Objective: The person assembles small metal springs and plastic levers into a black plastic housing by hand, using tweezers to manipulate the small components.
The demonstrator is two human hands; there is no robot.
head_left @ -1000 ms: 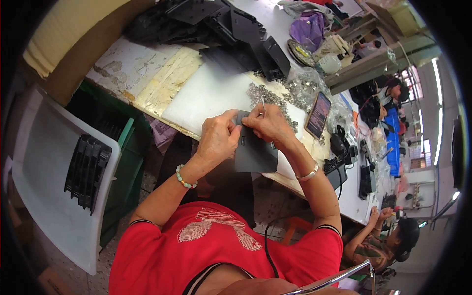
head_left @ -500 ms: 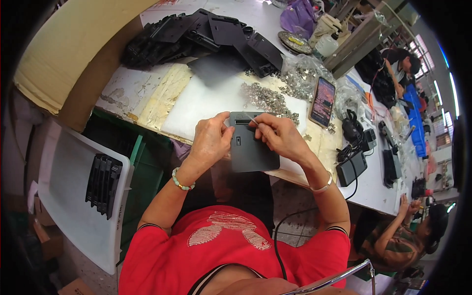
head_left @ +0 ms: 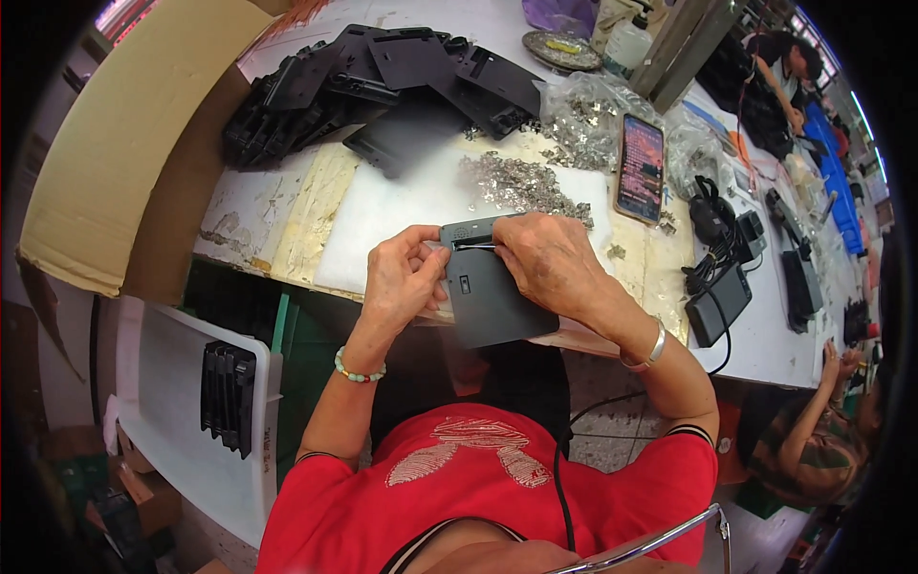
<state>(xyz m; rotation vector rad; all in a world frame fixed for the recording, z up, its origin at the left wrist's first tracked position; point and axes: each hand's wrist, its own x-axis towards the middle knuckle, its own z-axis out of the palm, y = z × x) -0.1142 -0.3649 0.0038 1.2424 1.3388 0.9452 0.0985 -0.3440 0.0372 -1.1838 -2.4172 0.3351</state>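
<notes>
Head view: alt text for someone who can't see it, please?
A person's left hand holds a dark flat panel while the right hand holds what looks like a thin metal tool at its far end. Beyond are small metal pieces, a pile of black parts and a phone on a worktable.

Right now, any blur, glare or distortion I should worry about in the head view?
Head view: strong fisheye bend toward the rim, corners black; one black panel by the pile fades into a soft blur, cause unclear; light tube a bright streak at far right; white pad pale, little texture; left hand, right hand and held panel fairly clear.
</notes>
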